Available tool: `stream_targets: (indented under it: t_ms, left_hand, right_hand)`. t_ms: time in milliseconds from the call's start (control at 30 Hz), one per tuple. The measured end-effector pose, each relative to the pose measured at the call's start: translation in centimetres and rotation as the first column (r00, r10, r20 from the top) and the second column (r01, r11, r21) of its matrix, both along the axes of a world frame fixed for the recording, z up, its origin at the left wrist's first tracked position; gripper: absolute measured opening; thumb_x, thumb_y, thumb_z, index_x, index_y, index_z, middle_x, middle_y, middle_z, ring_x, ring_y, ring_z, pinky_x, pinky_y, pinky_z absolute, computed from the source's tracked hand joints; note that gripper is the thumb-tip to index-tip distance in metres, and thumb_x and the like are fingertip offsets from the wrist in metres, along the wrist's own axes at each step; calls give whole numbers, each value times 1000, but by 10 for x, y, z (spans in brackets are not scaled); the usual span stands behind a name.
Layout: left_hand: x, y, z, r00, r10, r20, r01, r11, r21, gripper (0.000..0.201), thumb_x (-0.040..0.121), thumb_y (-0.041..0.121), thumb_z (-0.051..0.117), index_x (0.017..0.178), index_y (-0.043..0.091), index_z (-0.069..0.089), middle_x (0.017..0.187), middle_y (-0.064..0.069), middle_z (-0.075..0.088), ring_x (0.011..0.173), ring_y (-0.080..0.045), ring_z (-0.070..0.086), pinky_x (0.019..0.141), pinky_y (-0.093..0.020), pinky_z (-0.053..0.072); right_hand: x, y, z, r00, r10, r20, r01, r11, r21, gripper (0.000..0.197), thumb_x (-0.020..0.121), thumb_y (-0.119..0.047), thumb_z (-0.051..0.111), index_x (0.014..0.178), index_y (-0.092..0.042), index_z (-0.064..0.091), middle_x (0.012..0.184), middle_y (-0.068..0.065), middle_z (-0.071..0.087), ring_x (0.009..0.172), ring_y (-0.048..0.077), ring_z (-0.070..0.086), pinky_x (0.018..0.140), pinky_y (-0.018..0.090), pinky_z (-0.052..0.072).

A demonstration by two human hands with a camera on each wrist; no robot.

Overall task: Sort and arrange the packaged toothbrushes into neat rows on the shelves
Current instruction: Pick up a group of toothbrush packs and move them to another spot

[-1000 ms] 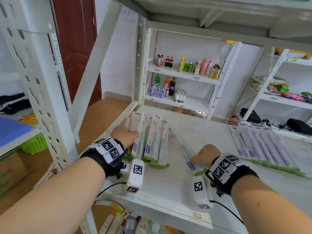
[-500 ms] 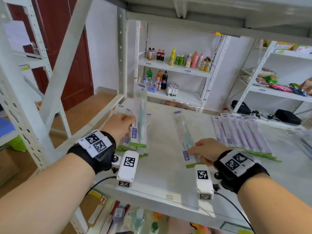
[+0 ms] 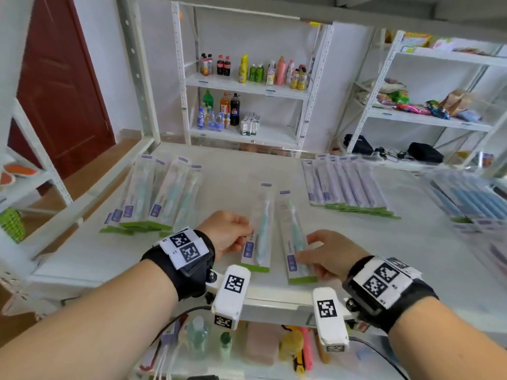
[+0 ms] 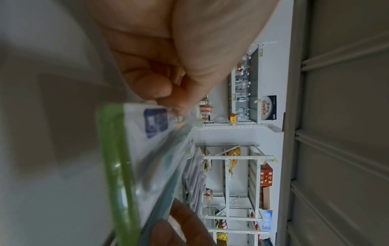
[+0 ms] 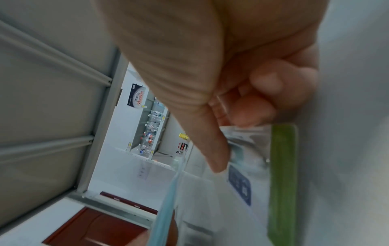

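We hold one packaged toothbrush in each hand, low over the front part of the white shelf (image 3: 274, 171). Our left hand (image 3: 229, 231) pinches the left pack (image 3: 258, 229) at its side edge, near the blue label; in the left wrist view the fingers (image 4: 151, 86) are curled and pressed on the plastic just above the green strip. Our right hand (image 3: 330, 253) pinches the right pack (image 3: 295, 237) in the same way: in the right wrist view the thumb lies on top of the blister and the other fingers (image 5: 254, 106) are curled under the edge.

We think the grip is near the bottom end because the card is stiffest there, so the long pack does not bend. Both packs point away from us, with the green strips toward the front edge of the shelf and the hang-holes to the back. This matches the direction of the other groups, so probably we want to keep the same orientation in every row.

The two packs are just beside each other but not touching, and we cannot tell if they already rest on the shelf or are a little above it. On the left lies a loose green group (image 3: 162, 193), still overlapping and uneven. On the right the purple row (image 3: 345, 185) looks already neat, and further right there is a blue group (image 3: 472, 198). We judge that the two packs start a new row, or will join the green ones.
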State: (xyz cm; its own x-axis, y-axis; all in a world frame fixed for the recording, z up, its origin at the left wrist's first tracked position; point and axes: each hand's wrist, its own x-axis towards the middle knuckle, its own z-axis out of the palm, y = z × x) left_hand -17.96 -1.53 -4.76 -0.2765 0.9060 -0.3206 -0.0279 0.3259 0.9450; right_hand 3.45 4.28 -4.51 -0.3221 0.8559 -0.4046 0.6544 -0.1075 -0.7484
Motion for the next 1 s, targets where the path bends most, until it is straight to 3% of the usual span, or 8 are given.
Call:
stream_targets:
  t_ms: [133,233,333,567,1000]
  left_hand:
    - [10,1,-8,997,-73,-7,72,997,-35,17,88,0,53,102,8,59,63,-4,56,45,-7,49,41,-18,43]
    - [11,0,-13,998,-62,-12,62,998,-30,28,88,2,55,114,11,54,71,-7,60,50,-9,52,44,-19,46]
    - [11,-1,-17,997,-67,-34,66,997,-27,31,88,2,56,117,13,51,72,-8,61,52,-11,53,45,-19,47]
    - [13,-1,-21,989,-80,-126,77,997,-31,31,87,3,58,114,17,52,65,-6,63,53,-13,55,49,-23,48]
    - [21,2,-20,975,-100,-197,93,995,-49,31,88,5,58,117,16,50,73,-8,65,51,-10,57,46,-21,48]
  right_hand:
    - [2,-8,0,998,59,29,-61,995,77,70,76,-22,75,135,-23,38,59,5,64,44,16,54,42,25,44]
    - [3,-12,0,991,129,38,-132,987,93,81,80,-23,72,145,-24,25,64,11,67,47,18,56,45,27,47]
    - [4,-11,-2,988,153,11,-153,984,93,80,80,-24,73,146,-26,27,71,15,69,50,19,57,47,27,48]
    - [4,-10,-8,983,185,8,-185,979,85,82,77,-30,75,145,-29,29,58,2,64,43,10,56,40,21,44]
    - [2,-10,-9,970,237,44,-241,965,103,76,77,-31,75,142,-28,37,58,2,60,36,5,50,39,20,42]
